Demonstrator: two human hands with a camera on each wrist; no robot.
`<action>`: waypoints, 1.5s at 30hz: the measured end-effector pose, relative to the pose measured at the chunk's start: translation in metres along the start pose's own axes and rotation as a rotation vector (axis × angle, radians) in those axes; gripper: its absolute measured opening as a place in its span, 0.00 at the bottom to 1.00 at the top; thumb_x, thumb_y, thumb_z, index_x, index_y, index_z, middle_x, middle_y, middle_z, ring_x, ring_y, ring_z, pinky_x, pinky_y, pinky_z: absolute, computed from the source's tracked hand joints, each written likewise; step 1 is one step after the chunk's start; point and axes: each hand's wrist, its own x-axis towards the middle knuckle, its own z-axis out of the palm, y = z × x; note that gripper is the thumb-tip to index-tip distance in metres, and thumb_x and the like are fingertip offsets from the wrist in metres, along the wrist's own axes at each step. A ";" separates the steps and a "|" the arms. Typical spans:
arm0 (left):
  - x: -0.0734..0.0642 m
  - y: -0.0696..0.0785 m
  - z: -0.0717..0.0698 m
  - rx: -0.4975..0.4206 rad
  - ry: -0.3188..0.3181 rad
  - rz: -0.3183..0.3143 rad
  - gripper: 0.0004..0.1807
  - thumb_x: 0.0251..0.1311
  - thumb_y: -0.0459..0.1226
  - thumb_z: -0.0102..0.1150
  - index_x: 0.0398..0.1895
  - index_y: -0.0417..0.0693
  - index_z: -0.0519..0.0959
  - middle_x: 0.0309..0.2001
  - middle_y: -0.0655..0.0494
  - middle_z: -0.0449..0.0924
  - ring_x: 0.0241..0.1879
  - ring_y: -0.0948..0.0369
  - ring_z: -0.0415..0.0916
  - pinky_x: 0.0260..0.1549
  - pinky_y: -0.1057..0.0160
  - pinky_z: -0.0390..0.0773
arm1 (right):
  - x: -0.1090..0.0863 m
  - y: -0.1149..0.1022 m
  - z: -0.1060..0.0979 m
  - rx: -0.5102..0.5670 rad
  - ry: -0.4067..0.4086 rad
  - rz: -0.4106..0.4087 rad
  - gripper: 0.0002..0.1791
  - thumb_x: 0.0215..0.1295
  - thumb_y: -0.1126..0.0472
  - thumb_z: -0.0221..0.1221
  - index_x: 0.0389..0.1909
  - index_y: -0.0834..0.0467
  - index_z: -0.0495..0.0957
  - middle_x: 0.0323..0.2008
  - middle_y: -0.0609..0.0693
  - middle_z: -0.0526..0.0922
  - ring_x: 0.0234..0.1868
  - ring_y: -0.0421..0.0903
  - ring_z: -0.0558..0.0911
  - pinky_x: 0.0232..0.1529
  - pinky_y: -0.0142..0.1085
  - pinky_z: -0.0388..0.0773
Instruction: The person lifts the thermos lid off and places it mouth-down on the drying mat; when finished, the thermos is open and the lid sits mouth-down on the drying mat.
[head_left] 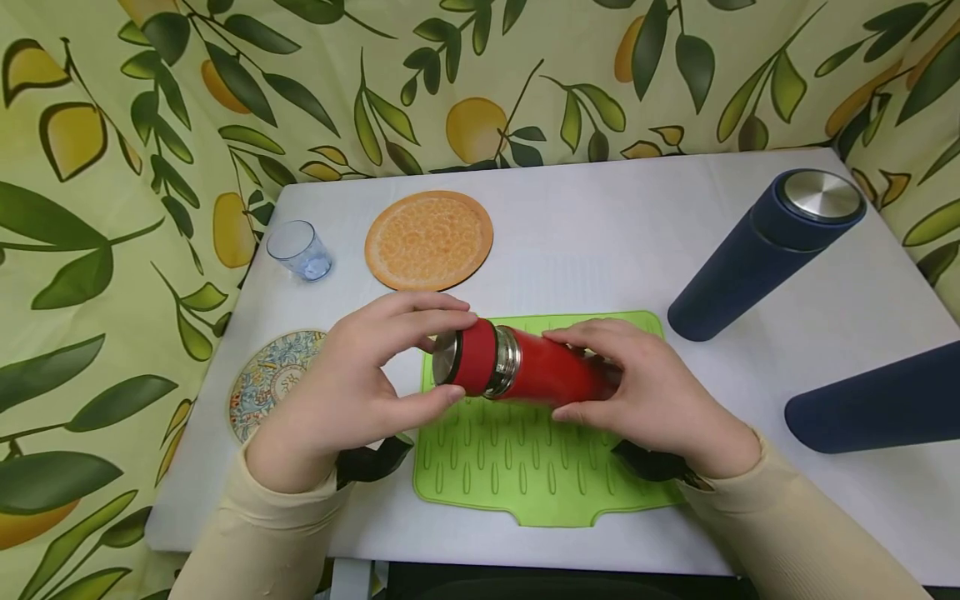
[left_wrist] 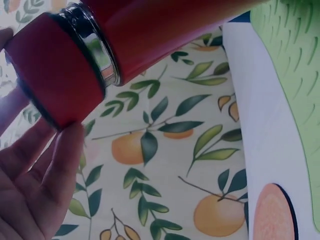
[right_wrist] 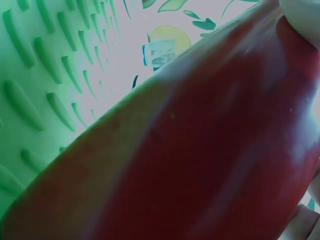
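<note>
Above the green mat [head_left: 517,467] a red thermos [head_left: 558,367] lies tilted between the two hands. My left hand [head_left: 360,375] pinches its red cap [head_left: 476,357] between thumb and fingers, at the left end. Between cap and body shows a shiny threaded metal neck [head_left: 507,360], also seen in the left wrist view, where the left hand's fingers [left_wrist: 65,165] touch the cap's edge. My right hand [head_left: 645,375] grips the body near its other end, fingers over the far side and thumb on the near side. The thermos body [right_wrist: 200,140] fills most of the right wrist view.
Two dark blue thermoses stand at the right, one farther back [head_left: 757,258] and one nearer [head_left: 885,400]. A clear bluish glass [head_left: 303,254] and a round orange-patterned mat [head_left: 429,237] sit at the back left. A patterned round plate [head_left: 262,387] is partly behind the left hand.
</note>
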 end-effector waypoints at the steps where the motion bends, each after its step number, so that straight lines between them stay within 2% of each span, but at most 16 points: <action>1: -0.001 0.000 -0.001 -0.013 0.029 -0.007 0.31 0.51 0.32 0.82 0.62 0.41 0.87 0.62 0.47 0.86 0.58 0.56 0.84 0.49 0.63 0.89 | 0.000 0.000 0.000 0.014 0.002 0.009 0.43 0.49 0.60 0.88 0.69 0.51 0.85 0.60 0.49 0.88 0.55 0.49 0.86 0.51 0.49 0.92; 5: -0.006 -0.001 -0.005 -0.042 0.112 -0.011 0.32 0.48 0.28 0.80 0.62 0.37 0.87 0.62 0.43 0.86 0.56 0.54 0.84 0.51 0.68 0.87 | -0.001 0.000 -0.002 0.053 0.016 0.036 0.42 0.48 0.61 0.88 0.68 0.53 0.85 0.61 0.51 0.88 0.58 0.52 0.85 0.53 0.51 0.92; 9: -0.010 -0.002 -0.007 -0.026 0.119 -0.010 0.32 0.48 0.28 0.80 0.62 0.38 0.87 0.63 0.42 0.85 0.52 0.57 0.85 0.54 0.69 0.85 | 0.000 0.000 -0.003 0.055 0.039 0.036 0.42 0.48 0.61 0.88 0.68 0.52 0.85 0.60 0.50 0.88 0.58 0.52 0.83 0.54 0.51 0.91; 15: -0.015 -0.010 -0.005 -0.027 0.152 0.006 0.32 0.49 0.27 0.79 0.63 0.35 0.86 0.63 0.38 0.84 0.52 0.55 0.85 0.54 0.69 0.84 | 0.004 -0.001 -0.006 0.067 0.086 0.042 0.43 0.50 0.61 0.88 0.70 0.52 0.84 0.61 0.49 0.89 0.60 0.53 0.84 0.57 0.53 0.90; 18: -0.018 -0.014 -0.003 -0.026 0.173 -0.007 0.32 0.51 0.27 0.78 0.63 0.34 0.85 0.64 0.38 0.84 0.54 0.55 0.85 0.55 0.69 0.84 | 0.008 -0.001 -0.007 0.076 0.143 0.069 0.42 0.51 0.61 0.87 0.71 0.53 0.83 0.63 0.50 0.88 0.60 0.52 0.86 0.57 0.46 0.87; 21: -0.021 -0.019 0.000 -0.016 0.169 -0.032 0.32 0.51 0.27 0.79 0.64 0.37 0.85 0.65 0.40 0.84 0.58 0.53 0.84 0.58 0.70 0.82 | 0.015 -0.001 -0.008 0.150 0.226 0.077 0.43 0.53 0.65 0.85 0.72 0.56 0.81 0.64 0.51 0.88 0.60 0.48 0.85 0.58 0.35 0.83; 24: -0.022 -0.023 0.004 0.021 0.131 -0.059 0.32 0.52 0.28 0.79 0.65 0.40 0.86 0.66 0.43 0.84 0.63 0.50 0.83 0.64 0.66 0.79 | 0.025 0.000 -0.007 0.261 0.314 0.071 0.43 0.53 0.72 0.82 0.72 0.59 0.78 0.62 0.49 0.86 0.61 0.45 0.84 0.59 0.27 0.81; 27: -0.020 -0.026 0.007 0.074 0.071 -0.090 0.31 0.54 0.30 0.79 0.65 0.42 0.86 0.68 0.45 0.83 0.69 0.47 0.80 0.70 0.55 0.79 | 0.038 0.003 -0.007 0.365 0.386 0.081 0.45 0.53 0.77 0.80 0.73 0.58 0.74 0.62 0.46 0.83 0.62 0.43 0.84 0.61 0.28 0.82; 31: -0.018 -0.032 0.012 0.133 -0.024 -0.142 0.30 0.57 0.31 0.77 0.66 0.44 0.86 0.69 0.46 0.83 0.71 0.47 0.78 0.71 0.43 0.78 | 0.058 0.011 -0.004 0.463 0.443 0.110 0.47 0.55 0.78 0.77 0.74 0.55 0.68 0.67 0.48 0.79 0.67 0.46 0.81 0.67 0.32 0.81; 38: -0.012 -0.047 0.025 0.222 -0.195 -0.251 0.30 0.60 0.31 0.76 0.68 0.47 0.86 0.72 0.48 0.81 0.74 0.47 0.75 0.75 0.45 0.74 | 0.084 0.031 0.006 0.509 0.481 0.191 0.46 0.57 0.77 0.77 0.72 0.55 0.64 0.70 0.48 0.74 0.73 0.48 0.78 0.77 0.48 0.75; 42: -0.008 -0.057 0.033 0.268 -0.288 -0.319 0.30 0.61 0.31 0.75 0.69 0.49 0.85 0.72 0.48 0.81 0.75 0.47 0.75 0.77 0.46 0.72 | 0.088 0.038 0.009 0.515 0.498 0.230 0.46 0.57 0.77 0.77 0.72 0.57 0.63 0.70 0.48 0.73 0.74 0.49 0.77 0.79 0.50 0.73; 45: -0.007 -0.063 0.038 0.285 -0.324 -0.336 0.30 0.62 0.30 0.73 0.70 0.49 0.85 0.72 0.47 0.81 0.75 0.46 0.75 0.78 0.46 0.71 | 0.091 0.041 0.010 0.521 0.500 0.245 0.46 0.57 0.76 0.77 0.73 0.57 0.63 0.71 0.49 0.72 0.75 0.50 0.76 0.80 0.50 0.73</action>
